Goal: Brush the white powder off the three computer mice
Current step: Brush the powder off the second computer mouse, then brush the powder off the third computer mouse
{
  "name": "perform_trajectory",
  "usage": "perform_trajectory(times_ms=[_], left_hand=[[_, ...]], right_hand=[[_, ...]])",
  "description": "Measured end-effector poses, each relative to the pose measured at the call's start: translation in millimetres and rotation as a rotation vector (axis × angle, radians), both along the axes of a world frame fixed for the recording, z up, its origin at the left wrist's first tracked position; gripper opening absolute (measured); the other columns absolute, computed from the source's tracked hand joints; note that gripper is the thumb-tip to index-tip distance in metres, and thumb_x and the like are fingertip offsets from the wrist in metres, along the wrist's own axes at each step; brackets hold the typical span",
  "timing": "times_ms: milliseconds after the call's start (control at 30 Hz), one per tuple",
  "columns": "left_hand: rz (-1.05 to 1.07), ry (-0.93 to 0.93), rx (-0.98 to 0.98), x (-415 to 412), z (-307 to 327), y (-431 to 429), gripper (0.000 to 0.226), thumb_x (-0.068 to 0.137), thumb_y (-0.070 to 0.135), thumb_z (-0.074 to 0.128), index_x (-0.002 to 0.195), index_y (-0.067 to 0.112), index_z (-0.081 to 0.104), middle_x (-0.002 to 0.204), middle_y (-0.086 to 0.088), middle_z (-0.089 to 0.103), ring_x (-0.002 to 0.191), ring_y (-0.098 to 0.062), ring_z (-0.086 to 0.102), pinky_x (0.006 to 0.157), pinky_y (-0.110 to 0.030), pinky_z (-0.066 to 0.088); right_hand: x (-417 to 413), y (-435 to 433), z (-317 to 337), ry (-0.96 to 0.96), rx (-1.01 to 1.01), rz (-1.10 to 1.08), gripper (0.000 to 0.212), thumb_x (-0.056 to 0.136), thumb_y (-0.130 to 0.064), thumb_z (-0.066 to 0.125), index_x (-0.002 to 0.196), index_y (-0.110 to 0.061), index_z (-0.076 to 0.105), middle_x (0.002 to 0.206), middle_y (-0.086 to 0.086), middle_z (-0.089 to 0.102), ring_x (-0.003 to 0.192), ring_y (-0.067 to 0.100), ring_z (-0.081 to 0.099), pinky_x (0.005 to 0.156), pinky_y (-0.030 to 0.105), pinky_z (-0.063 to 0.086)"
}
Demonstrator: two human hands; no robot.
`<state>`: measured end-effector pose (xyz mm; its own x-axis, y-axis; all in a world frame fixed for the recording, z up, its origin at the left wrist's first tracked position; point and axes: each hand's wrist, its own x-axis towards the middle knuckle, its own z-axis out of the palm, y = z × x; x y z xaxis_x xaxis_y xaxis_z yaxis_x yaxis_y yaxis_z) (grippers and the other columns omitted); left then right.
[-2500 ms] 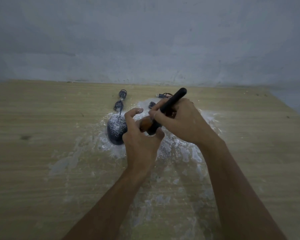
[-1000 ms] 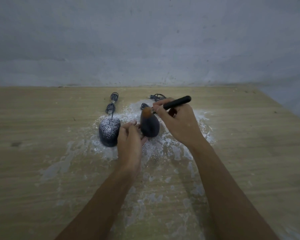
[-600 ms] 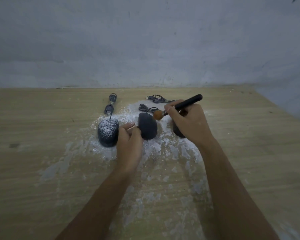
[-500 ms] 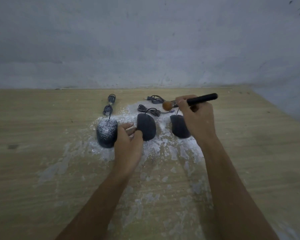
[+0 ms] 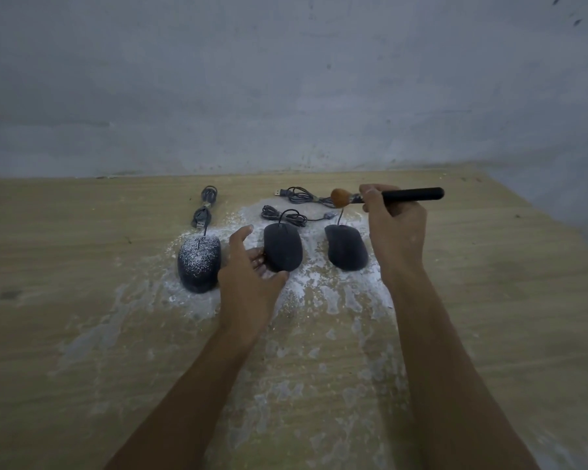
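Observation:
Three dark wired mice lie in a row on the wooden table (image 5: 496, 293). The left mouse (image 5: 199, 262) carries white powder on its top. The middle mouse (image 5: 283, 245) and the right mouse (image 5: 347, 246) look dark and free of powder. My left hand (image 5: 250, 276) is open with spread fingers, between the left and middle mice, its fingertips at the middle mouse's left side. My right hand (image 5: 396, 228) grips a black-handled brush (image 5: 411, 194), held level above the table; its orange bristle head (image 5: 340, 197) points left, behind the right mouse.
White powder (image 5: 323, 300) is smeared over the table around and in front of the mice. Bundled mouse cables (image 5: 286, 215) and USB plugs lie behind the mice, near the grey wall (image 5: 286, 79). The table's right edge runs along the far right.
My right hand has lifted the brush off the middle mouse and swung it up and right. My left hand has let go of the middle mouse and opened.

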<state>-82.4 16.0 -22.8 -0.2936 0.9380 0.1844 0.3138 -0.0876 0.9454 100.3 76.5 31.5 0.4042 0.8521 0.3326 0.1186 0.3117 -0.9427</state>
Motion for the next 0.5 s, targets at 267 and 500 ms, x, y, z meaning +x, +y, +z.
perform_trajectory(times_ms=[267,500], left_hand=[[0.007,0.005,0.001,-1.6,-2.8,5.3,0.093,0.071,0.002,0.086,0.147,0.017,0.035,0.122,-0.014,0.065,0.096,-0.012,0.063,0.07,0.002,0.045],[0.002,0.016,0.014,-1.2,3.0,-7.5,0.091,0.072,0.003,0.086,0.147,0.017,0.036,0.113,-0.002,0.061,0.1,-0.012,0.061,0.074,0.001,0.046]], right_hand=[[-10.6,-2.4,-3.6,-0.135,-0.016,0.043,0.019,0.094,-0.028,0.069,0.077,-0.034,0.071,0.071,-0.008,0.07,0.059,-0.002,0.061,0.055,0.015,0.048],[-26.7,-10.6,-5.5,-0.176,-0.043,0.101,0.014,0.097,-0.024,0.067,0.086,-0.031,0.071,0.065,-0.002,0.066,0.052,0.004,0.059,0.047,0.014,0.045]])
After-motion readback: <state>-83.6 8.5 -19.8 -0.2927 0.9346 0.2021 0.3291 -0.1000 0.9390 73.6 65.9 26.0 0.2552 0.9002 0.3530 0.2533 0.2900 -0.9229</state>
